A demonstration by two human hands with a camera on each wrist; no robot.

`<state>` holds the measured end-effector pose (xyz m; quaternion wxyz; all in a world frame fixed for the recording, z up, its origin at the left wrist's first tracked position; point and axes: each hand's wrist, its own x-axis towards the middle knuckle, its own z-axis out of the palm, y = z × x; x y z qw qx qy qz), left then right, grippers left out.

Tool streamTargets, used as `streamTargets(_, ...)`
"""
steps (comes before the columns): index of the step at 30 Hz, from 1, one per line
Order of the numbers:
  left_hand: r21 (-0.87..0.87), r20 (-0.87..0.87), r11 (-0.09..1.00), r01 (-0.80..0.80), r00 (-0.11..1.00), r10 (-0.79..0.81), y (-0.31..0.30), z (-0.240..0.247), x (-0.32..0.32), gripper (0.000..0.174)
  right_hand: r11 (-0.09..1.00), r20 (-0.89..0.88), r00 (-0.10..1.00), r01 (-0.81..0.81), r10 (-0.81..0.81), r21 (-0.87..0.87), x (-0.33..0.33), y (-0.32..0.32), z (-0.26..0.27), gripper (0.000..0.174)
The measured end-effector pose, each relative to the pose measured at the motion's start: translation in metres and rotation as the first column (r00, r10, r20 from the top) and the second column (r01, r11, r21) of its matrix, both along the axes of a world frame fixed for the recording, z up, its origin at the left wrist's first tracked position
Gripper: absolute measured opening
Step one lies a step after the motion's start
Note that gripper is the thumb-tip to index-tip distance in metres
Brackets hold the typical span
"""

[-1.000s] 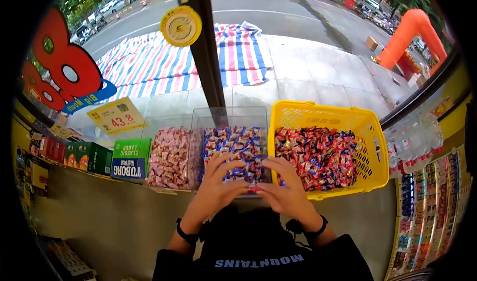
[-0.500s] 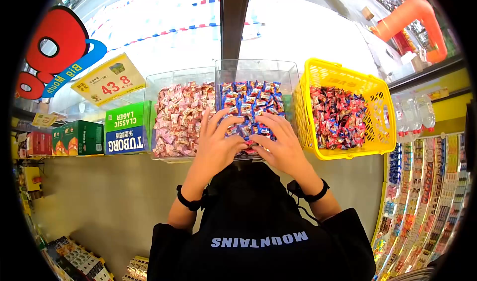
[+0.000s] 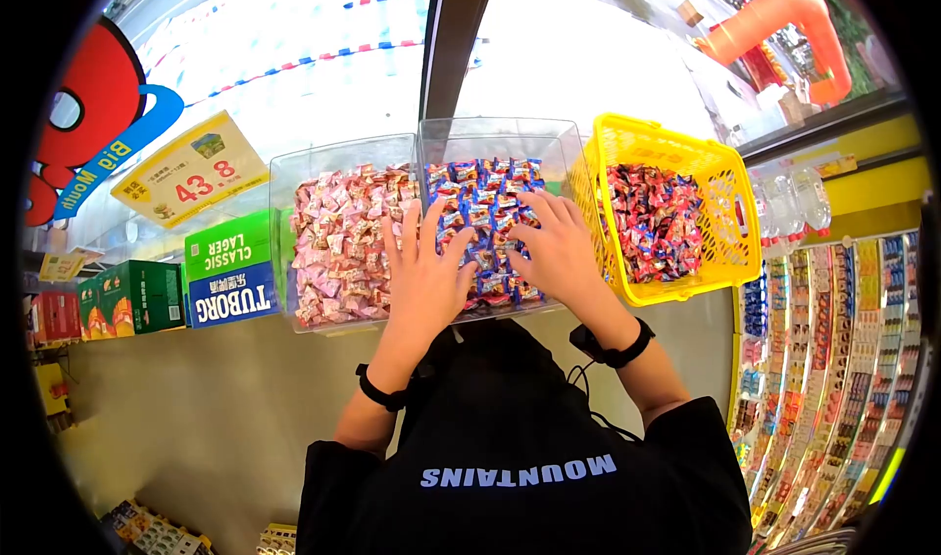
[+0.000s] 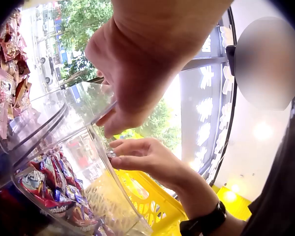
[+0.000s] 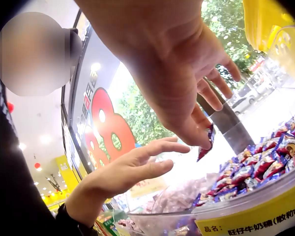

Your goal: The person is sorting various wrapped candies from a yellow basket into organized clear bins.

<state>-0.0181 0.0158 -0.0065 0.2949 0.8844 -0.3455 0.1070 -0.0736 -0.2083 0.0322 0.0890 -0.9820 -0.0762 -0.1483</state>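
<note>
In the head view my left hand [image 3: 427, 282] is over the near left part of a clear bin [image 3: 498, 133] of blue-and-red wrapped candies [image 3: 482, 182]. Its fingers are spread and hold nothing, as the right wrist view shows of the left hand [image 5: 125, 172]. Over the bin's right side is my right hand [image 3: 561, 259]. Thumb and fingers there pinch one wrapped candy [image 5: 207, 143], held above the heap in the right wrist view. Pink wrapped candies [image 3: 338, 251] fill the neighbouring clear bin [image 3: 279, 177] on the left.
A yellow basket [image 3: 720, 151] with more red-and-blue candies stands right of the bins. Left of them are a Tuborg carton [image 3: 230, 269] and a price sign [image 3: 191, 170]. Behind is a window with a dark post [image 3: 456, 40]. Shelves [image 3: 833, 359] line the right side.
My hands, earlier with fingertips close together over the blue candies, have moved apart, and the left fingers have straightened. The head view has shifted, now showing the bins farther up.
</note>
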Motion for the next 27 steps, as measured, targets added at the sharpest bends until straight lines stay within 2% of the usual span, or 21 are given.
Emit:
streamTargets(4, -0.019, -0.053, 1.000, -0.011, 0.999, 0.010, 0.002, 0.001, -0.001, 0.043, 0.997, -0.084, 0.994, 0.074, -0.076, -0.025, 0.014, 0.004, -0.018, 0.022)
streamTargets(7, -0.014, -0.049, 1.000, -0.019, 0.999, 0.018, 0.003, -0.001, -0.002, 0.042, 0.983, -0.132, 0.985, 0.093, -0.115, -0.161, 0.017, 0.008, -0.025, 0.028)
streamTargets(10, 0.017, -0.045, 1.000, -0.018, 0.999, 0.019, 0.002, -0.005, -0.001, 0.043, 0.993, -0.230, 0.966, 0.107, -0.117, -0.057, 0.006, 0.007, -0.021, 0.031)
streamTargets(11, 0.013, -0.047, 1.000, -0.019, 0.999, 0.020, 0.001, -0.006, -0.001, 0.043, 0.994, -0.240, 0.967, 0.071, -0.088, -0.077, 0.000, 0.003, -0.013, 0.028)
streamTargets(15, 0.008, -0.045, 0.999, -0.040, 0.998, 0.040, 0.000, -0.004, -0.002, 0.044, 0.997, -0.213, 0.976, 0.053, -0.039, 0.061, -0.028, -0.004, 0.015, 0.022)
streamTargets(18, -0.004, 0.007, 0.997, -0.073, 0.997, 0.073, -0.005, 0.000, -0.007, 0.044, 0.998, -0.058, 0.998, 0.006, -0.002, 0.070, -0.046, -0.005, 0.036, 0.021)
streamTargets(20, -0.013, 0.063, 0.997, -0.076, 0.995, 0.076, -0.012, 0.005, -0.011, 0.045, 0.999, -0.031, 1.000, 0.004, -0.002, 0.054, -0.060, -0.010, 0.047, 0.023)
streamTargets(22, -0.049, 0.072, 0.999, -0.022, 0.997, 0.026, -0.029, 0.014, -0.021, 0.046, 0.999, -0.016, 1.000, 0.010, -0.010, 0.039, -0.075, -0.018, 0.055, 0.025)
streamTargets(27, -0.130, 0.061, 0.983, 0.131, 0.990, -0.124, -0.077, 0.033, -0.041, 0.048, 0.991, 0.049, 0.998, 0.038, -0.045, 0.125, -0.110, -0.053, 0.058, 0.032)
